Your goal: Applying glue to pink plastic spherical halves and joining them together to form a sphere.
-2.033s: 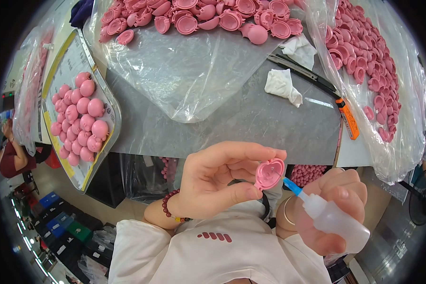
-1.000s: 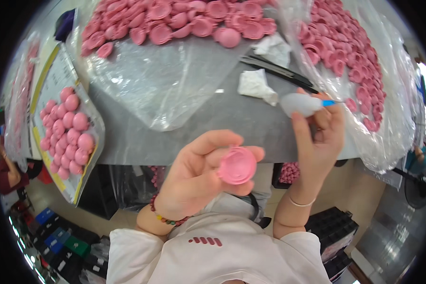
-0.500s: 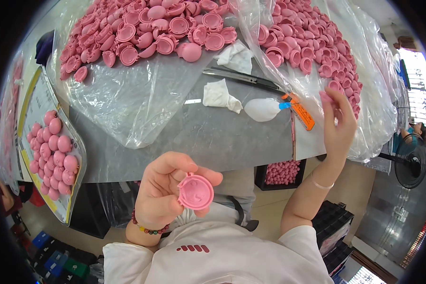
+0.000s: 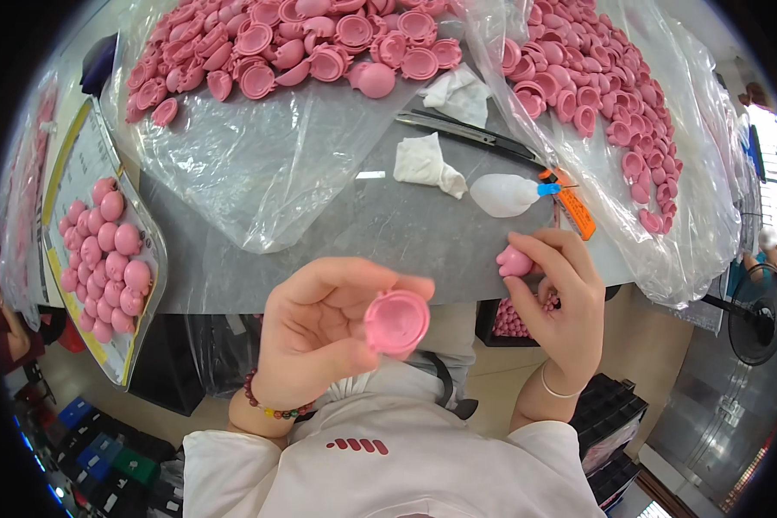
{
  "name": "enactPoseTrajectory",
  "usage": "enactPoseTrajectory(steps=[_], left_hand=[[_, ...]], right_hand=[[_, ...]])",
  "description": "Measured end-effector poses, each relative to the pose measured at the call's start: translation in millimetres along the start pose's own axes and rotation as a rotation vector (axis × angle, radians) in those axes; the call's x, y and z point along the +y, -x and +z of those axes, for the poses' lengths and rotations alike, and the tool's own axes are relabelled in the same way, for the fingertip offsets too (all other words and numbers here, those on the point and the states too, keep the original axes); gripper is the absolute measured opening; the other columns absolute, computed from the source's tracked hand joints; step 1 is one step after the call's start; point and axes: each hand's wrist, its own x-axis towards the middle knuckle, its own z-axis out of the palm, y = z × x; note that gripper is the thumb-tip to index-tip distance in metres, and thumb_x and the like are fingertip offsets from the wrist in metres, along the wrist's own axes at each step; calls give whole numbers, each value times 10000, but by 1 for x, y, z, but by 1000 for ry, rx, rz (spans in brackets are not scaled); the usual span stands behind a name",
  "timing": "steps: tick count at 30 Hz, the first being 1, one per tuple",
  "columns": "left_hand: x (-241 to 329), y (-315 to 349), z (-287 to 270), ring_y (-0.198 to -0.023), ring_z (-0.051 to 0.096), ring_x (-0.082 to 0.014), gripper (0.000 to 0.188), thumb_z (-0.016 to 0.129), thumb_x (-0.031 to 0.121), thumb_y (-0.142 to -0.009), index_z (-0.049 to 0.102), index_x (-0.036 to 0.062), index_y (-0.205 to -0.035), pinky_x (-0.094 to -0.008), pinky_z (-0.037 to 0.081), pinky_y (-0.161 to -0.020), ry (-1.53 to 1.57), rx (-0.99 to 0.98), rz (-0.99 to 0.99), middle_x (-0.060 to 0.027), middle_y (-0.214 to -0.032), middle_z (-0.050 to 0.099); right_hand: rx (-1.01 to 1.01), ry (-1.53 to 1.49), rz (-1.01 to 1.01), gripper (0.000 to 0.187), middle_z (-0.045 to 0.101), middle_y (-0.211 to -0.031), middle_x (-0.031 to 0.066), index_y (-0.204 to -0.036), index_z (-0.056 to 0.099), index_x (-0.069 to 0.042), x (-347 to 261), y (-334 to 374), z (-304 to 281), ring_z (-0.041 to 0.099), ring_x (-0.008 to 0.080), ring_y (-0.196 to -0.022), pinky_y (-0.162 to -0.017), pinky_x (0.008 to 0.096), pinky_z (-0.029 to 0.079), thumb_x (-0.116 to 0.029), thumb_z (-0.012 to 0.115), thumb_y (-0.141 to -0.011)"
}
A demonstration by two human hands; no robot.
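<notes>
Between the thumb and fingers of my left hand (image 4: 324, 324) is a round pink plastic half shell (image 4: 397, 323), its hollow side facing up toward me. My right hand (image 4: 563, 298) pinches a second pink half shell (image 4: 514, 261) by thumb and forefinger, with its rounded outside and small bumps showing. The two pieces are apart, both held over the near edge of the grey table (image 4: 337, 268). Beyond them lie a pile of pink half shells (image 4: 326, 65) on clear plastic at the left and another pile (image 4: 639, 129) at the right.
A white squeeze bottle with blue tip (image 4: 502, 196), an orange-handled cutter (image 4: 574, 207), long black tool (image 4: 466, 134) and white cloths (image 4: 423, 164) lie mid-table. At left, a tray (image 4: 151, 250) carries pink balls. Below the table edge sits a black bin (image 4: 485, 324) of pink pieces.
My right hand has come from the right pile back toward the left hand, now with a pink half shell in it. The left hand has shifted slightly right and up with its shell.
</notes>
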Motion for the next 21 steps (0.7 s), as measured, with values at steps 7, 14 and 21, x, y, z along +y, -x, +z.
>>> enactPoseTrajectory(steps=[7, 14, 21], left_hand=[[-12, -2, 15, -914, 578, -192, 371, 602, -96, -700, 505, -55, -1056, -273, 484, -775, -530, 46, 76, -200, -1112, 516], [-13, -2, 20, -784, 626, -187, 314, 662, -38, -658, 582, -28, -962, -257, 496, -700, -848, 72, 186, -152, -1019, 587], [-11, -5, 16, -873, 603, -215, 353, 670, -85, -622, 570, -48, -958, -278, 492, -736, -903, -16, 165, -215, -1024, 566]], right_hand=[[130, -426, -167, 342, 561, -846, 109, -871, 606, 24, -17, 11, 16, 558, 136, -636, -503, 193, 431, 53, 666, -535], [90, -464, -265, 368, 581, -845, 111, -872, 620, 4, -22, 13, 30, 583, 171, -681, -533, 229, 484, -41, 757, -533], [135, -475, -285, 387, 580, -835, 105, -857, 624, -5, -19, 15, 35, 578, 168, -673, -531, 224, 482, -74, 776, -508]])
